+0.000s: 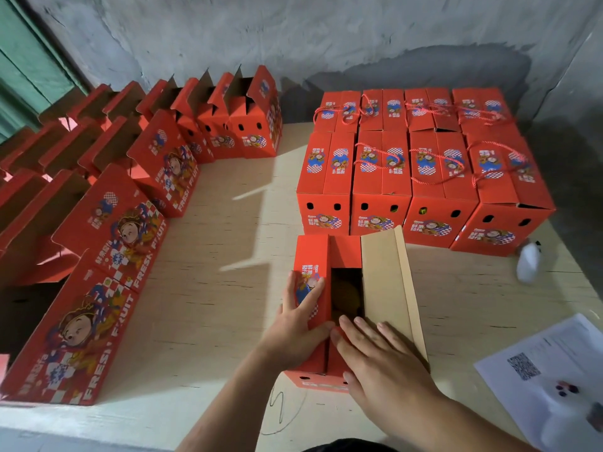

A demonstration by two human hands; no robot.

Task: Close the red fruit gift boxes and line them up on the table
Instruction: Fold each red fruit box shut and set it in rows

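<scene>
A red fruit gift box (311,360) stands near the table's front edge with its top half open; dark fruit shows inside. Its left flap (310,256) lies folded down. Its right flap (385,275) stands up, showing its brown inside. My left hand (298,316) rests with straight fingers on the left flap. My right hand (378,357) presses flat on the box's near end at the base of the right flap. Two rows of closed red boxes (421,190) with rope handles stand lined up behind it.
Several open red boxes (130,177) stand in rows along the left side and back left. A sheet of paper with a QR code (538,370) lies at the front right. A white object (528,262) sits right of the closed boxes. A grey wall (293,34) backs the table.
</scene>
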